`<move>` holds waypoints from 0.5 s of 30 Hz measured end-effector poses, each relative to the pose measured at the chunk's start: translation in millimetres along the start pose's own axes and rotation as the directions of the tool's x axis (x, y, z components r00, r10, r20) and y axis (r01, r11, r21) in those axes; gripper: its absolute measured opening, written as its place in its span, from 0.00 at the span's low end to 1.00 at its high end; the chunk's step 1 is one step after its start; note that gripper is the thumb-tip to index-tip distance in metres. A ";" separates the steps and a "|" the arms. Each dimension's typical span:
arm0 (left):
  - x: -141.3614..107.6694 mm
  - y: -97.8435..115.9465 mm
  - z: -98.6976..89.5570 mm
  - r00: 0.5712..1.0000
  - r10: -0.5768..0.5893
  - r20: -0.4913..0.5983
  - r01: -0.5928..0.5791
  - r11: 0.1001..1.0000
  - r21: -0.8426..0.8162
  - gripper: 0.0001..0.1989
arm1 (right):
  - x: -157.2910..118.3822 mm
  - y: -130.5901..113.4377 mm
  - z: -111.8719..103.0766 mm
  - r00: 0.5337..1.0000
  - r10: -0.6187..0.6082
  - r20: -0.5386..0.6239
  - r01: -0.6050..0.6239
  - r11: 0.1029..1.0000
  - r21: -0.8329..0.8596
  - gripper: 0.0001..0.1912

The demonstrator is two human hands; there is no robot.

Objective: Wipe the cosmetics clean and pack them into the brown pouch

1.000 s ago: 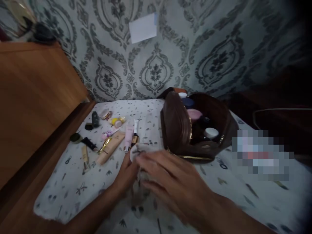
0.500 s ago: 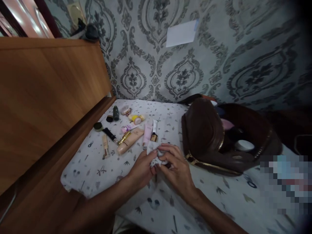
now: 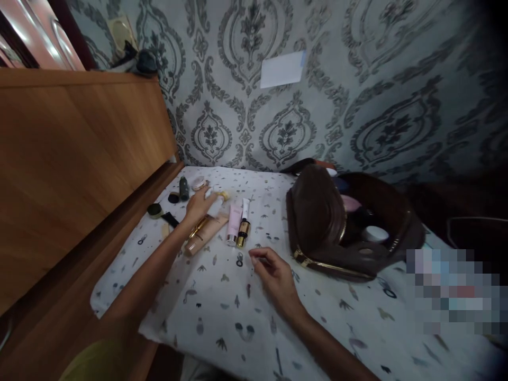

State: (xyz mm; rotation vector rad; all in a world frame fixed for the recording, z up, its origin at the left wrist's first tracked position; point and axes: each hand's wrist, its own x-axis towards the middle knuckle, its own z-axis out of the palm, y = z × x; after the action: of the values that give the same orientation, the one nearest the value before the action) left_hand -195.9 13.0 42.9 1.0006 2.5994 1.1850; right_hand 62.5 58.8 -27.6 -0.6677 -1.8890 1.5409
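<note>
My left hand (image 3: 198, 205) reaches over the small cosmetics at the back left of the bed or table cover. Its thumb and fingers are around something white and blurred that I cannot make out, right beside a yellow tube (image 3: 224, 196). Below my left wrist lie a beige tube (image 3: 208, 235) and a gold stick (image 3: 198, 226). A pink tube (image 3: 234, 225) lies alongside a white tube (image 3: 245, 205) and a small dark bottle with a gold cap (image 3: 244, 228). My right hand (image 3: 275, 278) hovers near these, its fingers loosely curled and apart, with nothing visible in them.
An unzipped brown bag (image 3: 313, 211) holding several items stands at right. Dark green bottle (image 3: 183, 189), black lid (image 3: 173, 197), round compact (image 3: 199, 183) and dark jar (image 3: 155, 211) are at far left. A wooden cabinet (image 3: 87, 159) borders the patterned cover (image 3: 222, 312); behind is a wall (image 3: 246, 121).
Both hands were together on a crumpled white cloth; now they are apart. My left hand has moved forward and left to the cosmetics. The gold-capped end of the dark bottle is now uncovered.
</note>
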 end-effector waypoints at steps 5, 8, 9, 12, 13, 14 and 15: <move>21.9 5.0 19.6 0.993 -0.039 0.108 -0.002 0.934 0.358 0.30 | 1.5 -1.9 -2.0 0.999 0.034 0.006 -0.035 0.997 0.066 0.19; 22.4 5.3 29.2 0.992 -0.040 0.119 -0.021 0.884 0.467 0.24 | 1.3 -3.7 -2.7 0.999 0.036 0.010 -0.036 0.997 0.063 0.19; 21.7 4.8 30.5 0.993 -0.038 0.116 -0.024 0.871 0.490 0.23 | 1.3 -4.1 -2.9 0.999 0.038 0.016 -0.039 0.997 0.065 0.18; 19.2 3.1 30.1 0.993 -0.036 0.110 -0.028 0.846 0.532 0.23 | 1.5 -4.9 -3.2 0.999 0.040 0.027 -0.041 0.997 0.072 0.17; 18.5 2.8 29.3 0.993 -0.034 0.111 -0.031 0.842 0.539 0.24 | 1.5 -5.1 -3.2 0.999 0.037 0.027 -0.039 0.997 0.071 0.17; 17.8 2.6 28.5 0.993 -0.032 0.110 -0.033 0.839 0.543 0.23 | 1.5 -5.2 -3.2 0.999 0.034 0.026 -0.036 0.997 0.068 0.16; 17.2 2.5 27.8 0.994 -0.030 0.109 -0.034 0.838 0.544 0.23 | 1.4 -5.3 -3.2 0.999 0.029 0.025 -0.030 0.998 0.063 0.16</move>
State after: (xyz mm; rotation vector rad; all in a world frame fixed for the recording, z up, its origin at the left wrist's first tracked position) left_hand -198.0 42.3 28.2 1.1093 2.8993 0.3489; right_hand 63.8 60.8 -21.8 -0.6547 -1.8468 1.6272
